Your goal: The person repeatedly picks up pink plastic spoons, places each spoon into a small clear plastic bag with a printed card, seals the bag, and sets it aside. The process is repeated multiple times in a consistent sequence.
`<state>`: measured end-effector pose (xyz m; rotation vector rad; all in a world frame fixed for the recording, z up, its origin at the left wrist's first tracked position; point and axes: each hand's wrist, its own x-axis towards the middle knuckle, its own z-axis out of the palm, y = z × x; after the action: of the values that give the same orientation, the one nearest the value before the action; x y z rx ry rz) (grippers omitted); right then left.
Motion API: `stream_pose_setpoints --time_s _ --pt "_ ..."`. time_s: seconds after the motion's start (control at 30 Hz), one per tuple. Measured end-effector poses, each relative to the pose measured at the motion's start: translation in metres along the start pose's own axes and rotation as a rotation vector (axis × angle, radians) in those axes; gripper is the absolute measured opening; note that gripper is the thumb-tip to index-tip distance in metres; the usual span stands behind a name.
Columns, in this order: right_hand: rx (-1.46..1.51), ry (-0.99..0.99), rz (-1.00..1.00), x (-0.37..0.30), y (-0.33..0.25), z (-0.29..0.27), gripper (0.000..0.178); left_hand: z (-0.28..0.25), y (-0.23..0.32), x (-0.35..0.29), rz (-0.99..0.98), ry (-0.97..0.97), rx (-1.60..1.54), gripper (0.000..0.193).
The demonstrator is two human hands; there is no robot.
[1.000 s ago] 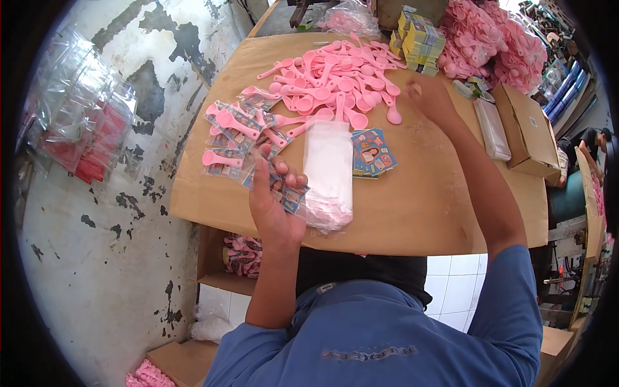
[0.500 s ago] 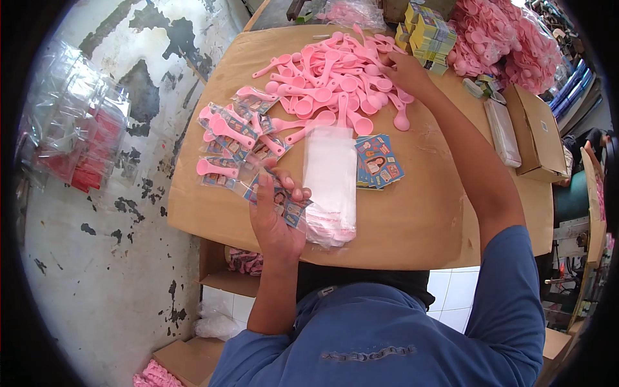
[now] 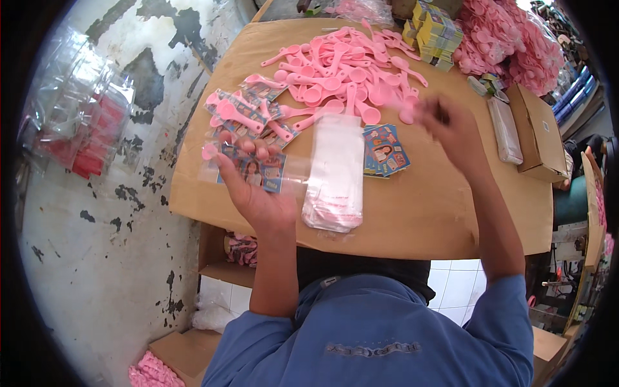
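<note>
My left hand (image 3: 261, 203) is closed on a clear plastic bag with a blue printed card (image 3: 267, 173) inside, over the table's left front. My right hand (image 3: 448, 129) is smeared by motion at the right edge of a heap of pink measuring spoons (image 3: 332, 61); a blurred pink spoon (image 3: 393, 100) appears to extend from its fingers. Between the hands lies a stack of clear plastic bags (image 3: 335, 174), with blue printed cards (image 3: 385, 151) beside it. Beyond my left hand, bagged spoons with cards (image 3: 238, 116) lie in a loose pile.
The brown-covered table (image 3: 438, 213) bears everything. Bundles of yellow cards (image 3: 435, 35) stand at the back, near large bags of pink spoons (image 3: 509, 39). A cardboard box (image 3: 538, 132) sits at the right edge. A peeling wall (image 3: 129, 213) with hanging plastic bags (image 3: 77, 109) is on the left.
My right hand has drawn back from the spoon heap toward me, seemingly with a pink spoon. My left hand has shifted a little left, turning the bagged card face up.
</note>
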<state>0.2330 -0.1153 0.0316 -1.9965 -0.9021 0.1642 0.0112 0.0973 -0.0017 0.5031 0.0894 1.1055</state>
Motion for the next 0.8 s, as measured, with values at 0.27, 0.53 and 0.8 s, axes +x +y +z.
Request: stream_pose_setpoints --time_s 0.27,0.53,0.8 --pt "0.566 -0.29 0.31 -0.117 -0.048 0.034 0.016 0.009 -0.014 -0.011 -0.049 -0.079 -0.043 0.041" --pt "0.932 -0.172 0.192 -0.127 -0.057 0.065 0.027 0.017 -0.031 -0.043 -0.239 -0.183 -0.099 0.049" --pt "0.777 -0.057 0.03 -0.132 -0.038 0.088 0.033 0.03 -0.039 -0.074 -0.481 -0.173 -0.222 0.046"
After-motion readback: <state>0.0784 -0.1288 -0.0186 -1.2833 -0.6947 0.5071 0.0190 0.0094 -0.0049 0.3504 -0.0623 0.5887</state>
